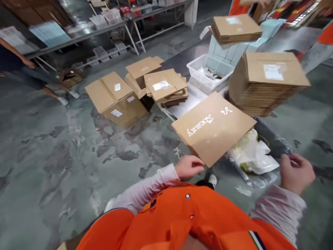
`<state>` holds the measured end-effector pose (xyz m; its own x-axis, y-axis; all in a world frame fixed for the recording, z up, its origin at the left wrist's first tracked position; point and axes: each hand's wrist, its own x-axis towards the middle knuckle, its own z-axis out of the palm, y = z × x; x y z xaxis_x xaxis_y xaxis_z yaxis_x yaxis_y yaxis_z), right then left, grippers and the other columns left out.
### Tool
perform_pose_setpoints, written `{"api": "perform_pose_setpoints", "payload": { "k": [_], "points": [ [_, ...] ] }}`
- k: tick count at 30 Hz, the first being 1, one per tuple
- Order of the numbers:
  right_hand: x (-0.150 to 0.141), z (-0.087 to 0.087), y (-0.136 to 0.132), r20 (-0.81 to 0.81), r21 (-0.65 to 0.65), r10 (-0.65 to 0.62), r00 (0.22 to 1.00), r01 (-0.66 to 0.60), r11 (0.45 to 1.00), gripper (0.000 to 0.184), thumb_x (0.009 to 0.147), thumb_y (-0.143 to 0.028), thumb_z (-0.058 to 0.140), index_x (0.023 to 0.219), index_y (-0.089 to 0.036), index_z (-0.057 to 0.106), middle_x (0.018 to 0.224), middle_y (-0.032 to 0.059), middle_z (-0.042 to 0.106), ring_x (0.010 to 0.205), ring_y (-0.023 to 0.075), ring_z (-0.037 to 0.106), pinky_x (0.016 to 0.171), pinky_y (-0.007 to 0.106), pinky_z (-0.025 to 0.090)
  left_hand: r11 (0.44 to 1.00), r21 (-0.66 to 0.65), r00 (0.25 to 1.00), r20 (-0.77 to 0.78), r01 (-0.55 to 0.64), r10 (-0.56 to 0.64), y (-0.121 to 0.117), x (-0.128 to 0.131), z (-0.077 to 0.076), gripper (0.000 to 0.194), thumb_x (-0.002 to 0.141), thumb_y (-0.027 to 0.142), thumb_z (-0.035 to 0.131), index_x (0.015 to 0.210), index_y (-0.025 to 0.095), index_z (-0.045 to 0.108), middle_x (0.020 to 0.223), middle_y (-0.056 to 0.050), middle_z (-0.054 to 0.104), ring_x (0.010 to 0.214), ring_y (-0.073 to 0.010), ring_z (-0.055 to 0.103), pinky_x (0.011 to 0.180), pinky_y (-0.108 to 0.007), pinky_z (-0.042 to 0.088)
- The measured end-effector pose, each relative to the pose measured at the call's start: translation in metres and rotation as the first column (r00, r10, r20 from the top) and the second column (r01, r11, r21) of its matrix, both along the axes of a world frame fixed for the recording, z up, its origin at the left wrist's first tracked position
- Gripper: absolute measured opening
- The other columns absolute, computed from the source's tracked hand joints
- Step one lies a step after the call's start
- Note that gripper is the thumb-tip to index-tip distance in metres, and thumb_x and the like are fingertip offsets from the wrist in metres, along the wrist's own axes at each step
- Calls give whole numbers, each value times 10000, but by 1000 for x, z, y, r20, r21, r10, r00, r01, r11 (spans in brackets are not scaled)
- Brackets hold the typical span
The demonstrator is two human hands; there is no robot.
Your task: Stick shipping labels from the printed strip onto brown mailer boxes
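My left hand (189, 166) is at the near corner of a flat brown cardboard stack (221, 133) with white lettering on top. Its fingers are curled in, the tips close to the edge; whether they touch it I cannot tell. To the right, slightly blurred, my right hand (298, 173) is closed with thumb and fingers drawn together. What it holds, if anything, does not show. Between the hands, low down, white plastic bags with yellow-green print (256, 154) lie in a clear plastic-lined container (262, 182).
A tall pile of flattened cartons (278, 80) stands right, beside a white basket (209, 83) on the metal table (182, 106). More flat cartons (166, 85) lie left of it. A closed carton (117, 100) sits on the floor. Other people stand at the far left and back right.
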<state>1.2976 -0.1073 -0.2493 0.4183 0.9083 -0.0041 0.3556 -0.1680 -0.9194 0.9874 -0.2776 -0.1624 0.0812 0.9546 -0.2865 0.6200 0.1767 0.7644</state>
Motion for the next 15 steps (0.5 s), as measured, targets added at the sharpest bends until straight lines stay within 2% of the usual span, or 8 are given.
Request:
{"api": "perform_pose_setpoints", "payload": {
  "k": [2,3,5,6,7,9,11,15],
  "points": [
    [-87,44,-21,-236,173,234,943,-196,965,259,795,-449,664,1024,-329,673,1127,173,657,1069,288,641,973,527,459,989,16,989,-10,-149,149,-17,-55,29,250,826,362,613,922,164,730,892,-94,724,762,-181,666,716,-283,537],
    [-135,67,-25,-407,208,422,810,-368,906,330,760,-457,706,1049,-305,661,1117,149,669,1046,285,656,955,526,479,981,27,981,-7,-194,194,-20,-77,42,248,813,351,617,909,154,733,890,-92,725,759,-177,663,718,-277,534],
    [-233,110,-20,-666,237,650,366,-723,649,465,770,-515,682,1156,-264,611,1188,121,659,1081,285,652,940,534,498,979,56,981,-3,-195,196,-13,-114,61,234,802,338,622,893,155,737,898,-83,727,780,-174,662,737,-268,530],
    [-279,127,-10,-738,260,644,199,-797,544,508,798,-530,651,1201,-228,584,1225,127,643,1104,277,643,947,515,502,981,73,983,-10,-181,182,-5,-132,67,229,804,336,623,895,160,738,908,-78,727,795,-175,664,754,-268,528],
    [-323,141,3,-796,248,594,113,-835,492,537,819,-524,634,1228,-183,563,1238,143,632,1092,260,649,946,479,510,981,84,984,-28,-172,175,5,-151,71,224,805,334,624,897,164,738,915,-74,728,807,-177,666,769,-270,527],
    [-397,157,37,-871,157,479,108,-864,479,616,865,-498,592,1314,-88,496,1301,189,573,1076,226,650,933,402,514,983,55,981,-76,-173,177,30,-196,69,216,802,320,627,902,163,737,907,-70,731,811,-184,672,781,-280,529],
    [-455,158,74,-898,11,395,194,-888,460,761,884,-556,535,1346,40,432,1283,255,547,1087,239,635,905,393,510,978,-42,967,-162,-204,195,56,-250,61,203,787,295,637,892,153,736,867,-70,735,792,-196,678,768,-291,536],
    [-534,127,137,-843,-242,386,374,-905,349,1048,711,-770,578,1369,32,428,1253,313,553,1104,323,612,833,501,526,952,-82,878,-415,-297,238,110,-374,62,213,762,309,669,907,168,734,857,-69,738,795,-216,681,759,-305,538]
  ]
}}
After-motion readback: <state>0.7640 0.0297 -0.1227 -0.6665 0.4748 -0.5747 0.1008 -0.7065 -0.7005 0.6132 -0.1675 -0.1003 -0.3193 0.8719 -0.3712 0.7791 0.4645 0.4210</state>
